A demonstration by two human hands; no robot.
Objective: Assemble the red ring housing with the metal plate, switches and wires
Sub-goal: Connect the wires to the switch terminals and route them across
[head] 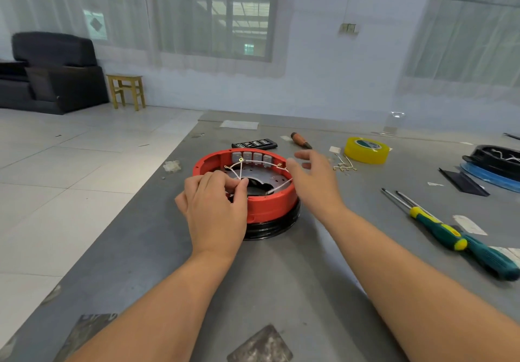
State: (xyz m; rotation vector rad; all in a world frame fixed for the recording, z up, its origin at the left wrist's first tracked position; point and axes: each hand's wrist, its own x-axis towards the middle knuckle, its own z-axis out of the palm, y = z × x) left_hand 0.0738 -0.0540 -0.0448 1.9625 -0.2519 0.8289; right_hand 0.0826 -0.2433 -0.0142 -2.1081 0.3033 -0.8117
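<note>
Head view, left hand (215, 207) pinching wires (239, 171), right hand (312, 176) open

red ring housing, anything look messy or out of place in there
Mildly. The white wires cross loosely over the metal plate inside the red ring housing, not routed along its wall. The left hand pinches them. More small wire pieces lie scattered beside the yellow tape roll.

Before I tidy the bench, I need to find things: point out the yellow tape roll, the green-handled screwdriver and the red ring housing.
yellow tape roll (366, 150): head view, on its top face.
green-handled screwdriver (478, 252): head view, on its handle.
red ring housing (270, 207): head view, on its near outer wall.
</note>
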